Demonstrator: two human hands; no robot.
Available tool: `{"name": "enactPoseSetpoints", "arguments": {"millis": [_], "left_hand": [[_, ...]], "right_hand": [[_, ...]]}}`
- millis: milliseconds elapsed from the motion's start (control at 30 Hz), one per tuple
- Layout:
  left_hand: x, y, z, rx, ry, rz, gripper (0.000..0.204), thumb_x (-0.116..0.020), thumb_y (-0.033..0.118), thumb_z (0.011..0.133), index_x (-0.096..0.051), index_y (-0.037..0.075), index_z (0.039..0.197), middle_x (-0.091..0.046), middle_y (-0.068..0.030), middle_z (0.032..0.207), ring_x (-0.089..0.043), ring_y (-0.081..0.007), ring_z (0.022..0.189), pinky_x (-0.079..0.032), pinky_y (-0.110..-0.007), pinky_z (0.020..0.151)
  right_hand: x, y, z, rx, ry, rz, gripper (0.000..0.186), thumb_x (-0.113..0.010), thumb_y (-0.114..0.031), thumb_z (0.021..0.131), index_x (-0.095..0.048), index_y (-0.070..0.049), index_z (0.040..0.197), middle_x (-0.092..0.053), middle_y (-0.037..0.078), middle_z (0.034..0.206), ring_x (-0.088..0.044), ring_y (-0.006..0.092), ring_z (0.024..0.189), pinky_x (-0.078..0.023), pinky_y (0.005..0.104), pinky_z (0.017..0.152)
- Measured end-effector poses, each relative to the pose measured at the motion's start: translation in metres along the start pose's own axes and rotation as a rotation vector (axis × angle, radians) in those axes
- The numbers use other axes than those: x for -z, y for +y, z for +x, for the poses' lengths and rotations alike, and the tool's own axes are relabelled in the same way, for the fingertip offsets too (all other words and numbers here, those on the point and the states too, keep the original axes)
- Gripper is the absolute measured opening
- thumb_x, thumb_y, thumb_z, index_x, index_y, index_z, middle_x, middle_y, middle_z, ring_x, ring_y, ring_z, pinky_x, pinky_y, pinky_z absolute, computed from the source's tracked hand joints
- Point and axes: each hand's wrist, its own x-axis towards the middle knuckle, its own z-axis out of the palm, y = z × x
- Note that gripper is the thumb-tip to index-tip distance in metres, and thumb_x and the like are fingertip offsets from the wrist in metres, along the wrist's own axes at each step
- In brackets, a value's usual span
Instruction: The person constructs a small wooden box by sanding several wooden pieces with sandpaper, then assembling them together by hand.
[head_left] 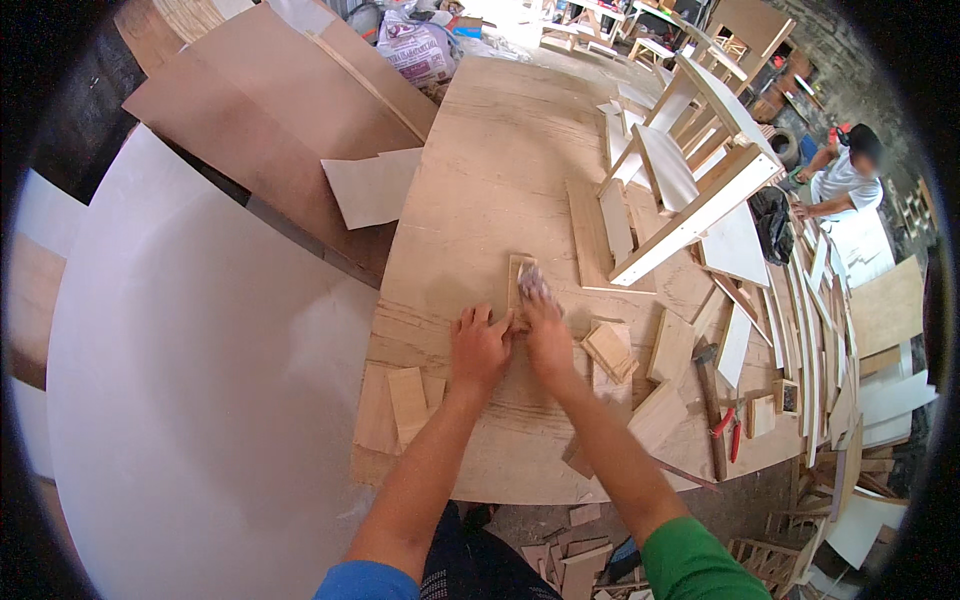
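Note:
A small flat wooden piece (514, 275) lies on the large plywood tabletop (480, 170) in front of me. My left hand (480, 347) is closed at the near end of this piece, with its fingertips pressed on it. Over the piece's right side is my right hand (546, 335), slightly smeared by motion. Its fingers press down a small greyish crumpled pad (532, 281); whether that is cloth or sandpaper cannot be told. The hands nearly touch at the thumbs.
Wood offcuts (610, 350) lie right of my hands, more (406, 400) at the left. A hammer (710, 400) and red-handled pliers (735, 425) rest nearer the right edge. A wooden frame with white panels (690, 170) stands behind. Another person (845, 180) works at far right.

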Motion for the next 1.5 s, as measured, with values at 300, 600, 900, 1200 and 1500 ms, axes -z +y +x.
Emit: {"name": "enactPoseSetpoints", "arguments": {"millis": [300, 600, 900, 1200, 1500], "left_hand": [[-0.002, -0.006, 0.0, 0.015, 0.024, 0.002, 0.027, -0.068, 0.026, 0.081, -0.073, 0.02, 0.107, -0.057, -0.0071, 0.1, -0.053, -0.0284, 0.098, -0.042, -0.044, 0.084], [0.0, -0.011, 0.0, 0.02, 0.002, 0.009, 0.03, -0.068, 0.021, 0.08, -0.073, 0.02, 0.109, -0.057, -0.0068, 0.101, -0.052, -0.0281, 0.101, -0.042, -0.044, 0.086], [0.008, 0.007, 0.005, 0.037, -0.076, 0.037, 0.031, -0.062, 0.021, 0.084, -0.069, 0.015, 0.114, -0.057, -0.0087, 0.107, -0.052, -0.0292, 0.107, -0.04, -0.044, 0.093], [0.002, 0.002, 0.01, -0.025, -0.194, 0.048, 0.028, -0.047, 0.02, 0.095, -0.052, 0.006, 0.119, -0.046, -0.012, 0.147, -0.04, -0.0289, 0.137, -0.036, -0.046, 0.106], [-0.014, -0.009, 0.003, -0.126, -0.141, -0.036, 0.029, -0.053, 0.017, 0.092, -0.053, 0.003, 0.117, -0.048, -0.0167, 0.143, -0.042, -0.0346, 0.135, -0.03, -0.046, 0.114]], "right_hand": [[-0.016, 0.004, -0.031, -0.002, -0.015, 0.152, 0.055, -0.048, 0.011, 0.075, -0.058, -0.003, 0.128, -0.054, 0.021, 0.133, -0.054, 0.0361, 0.122, -0.045, 0.0421, 0.103], [0.002, -0.016, -0.043, 0.009, -0.077, 0.234, 0.058, -0.043, 0.012, 0.077, -0.053, -0.002, 0.132, -0.052, 0.021, 0.136, -0.05, 0.0386, 0.126, -0.04, 0.0448, 0.106], [0.032, -0.006, -0.031, -0.159, 0.065, 0.279, 0.05, -0.049, 0.006, 0.087, -0.051, -0.004, 0.135, -0.06, 0.027, 0.121, -0.061, 0.042, 0.109, -0.05, 0.0443, 0.087], [-0.025, -0.004, 0.003, -0.022, 0.129, 0.237, 0.033, -0.052, -0.002, 0.09, -0.063, -0.003, 0.122, -0.059, 0.025, 0.125, -0.054, 0.0389, 0.122, -0.047, 0.044, 0.098], [-0.027, 0.016, 0.066, 0.031, -0.127, 0.459, 0.028, -0.063, -0.011, 0.087, -0.069, -0.009, 0.114, -0.062, 0.016, 0.125, -0.058, 0.0345, 0.117, -0.047, 0.0402, 0.1]]}}
